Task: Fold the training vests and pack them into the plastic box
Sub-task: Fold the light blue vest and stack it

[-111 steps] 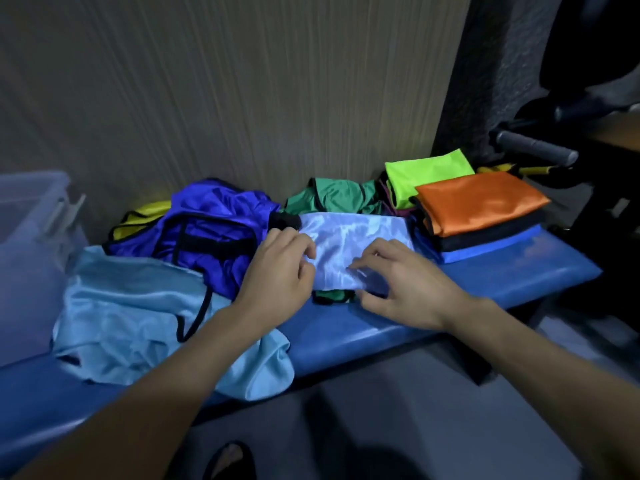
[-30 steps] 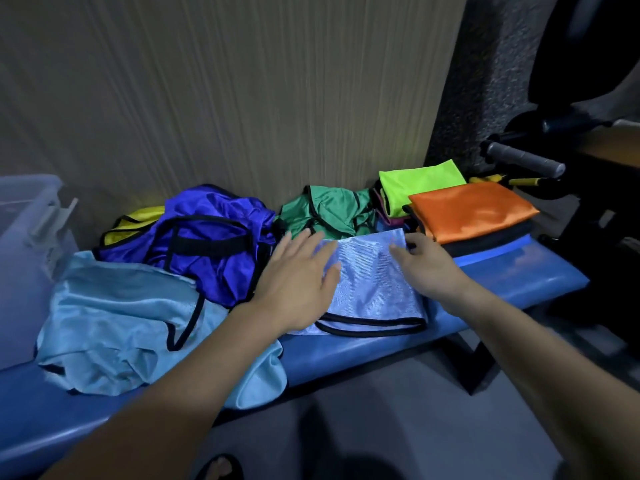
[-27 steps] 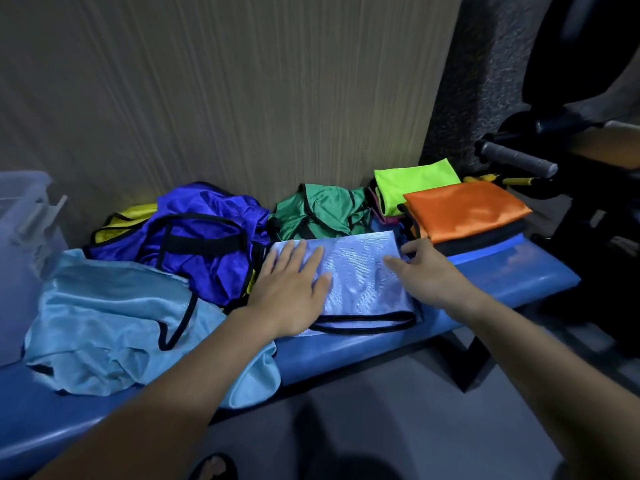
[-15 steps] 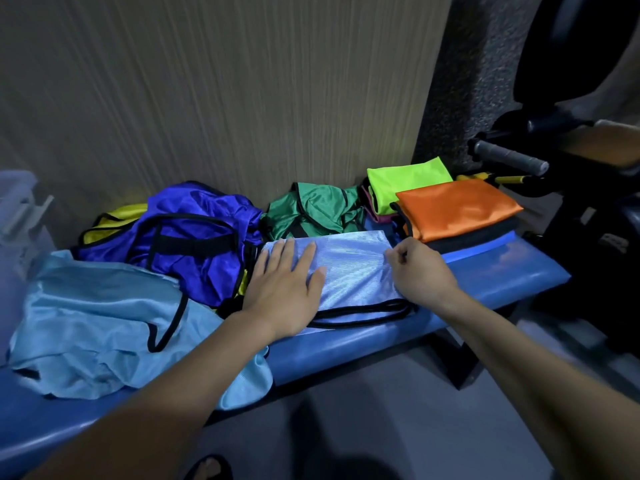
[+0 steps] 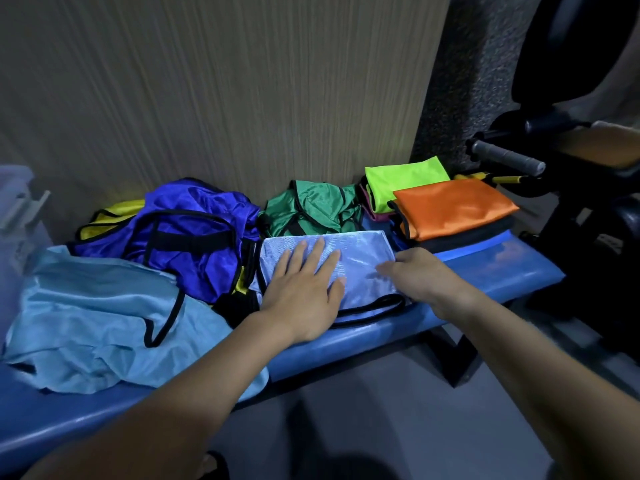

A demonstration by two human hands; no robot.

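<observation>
Since approx half a sec ago, both hands have shifted a little on the folded pale-blue mesh vest with black trim (image 5: pixel 360 268): left hand (image 5: pixel 304 289) has slid slightly twd 12 o'clock over its left half, and right hand (image 5: pixel 420 278) has eased inward from the vest's 3 o'clock edge, thumb now reaching across the fabric. Left hand lies flat, fingers straight and spread, palm pressing the cloth, gripping nothing. Right hand rests w/ fingers loosely bent at the vest's right edge; can't tell if they pinch the fabric or just press it. Vest sits folded into a rectangle on the blue padded bench (image 5: pixel 502 268), its black-trimmed edge at 6 o'clock near the bench's front lip. At 9 o'clock from it lies a crumpled royal-blue satin vest w/ black straps (image 5: pixel 194 244), a yellow vest (image 5: pixel 110 216) poking out behind that, and further twd 8 o'clock a loose light-blue satin vest (image 5: pixel 97 323) spread over the bench. At 12 o'clock, against the wood-grain wall panel (image 5: pixel 221 84), a bunched green mesh vest (image 5: pixel 311 209). At 2 o'clock a stack of folded vests: orange satin one (image 5: pixel 453 206) on top, black and blue layers under it, a lime-green folded vest (image 5: pixel 405 178) just behind. Translucent plastic box (image 5: pixel 17 216) stands at far 9 o'clock, frame's left edge, well apart from both hands. Grey foam-grip handle of exercise equipment (image 5: pixel 505 159) shows at 2 o'clock beyond the stack.
</observation>
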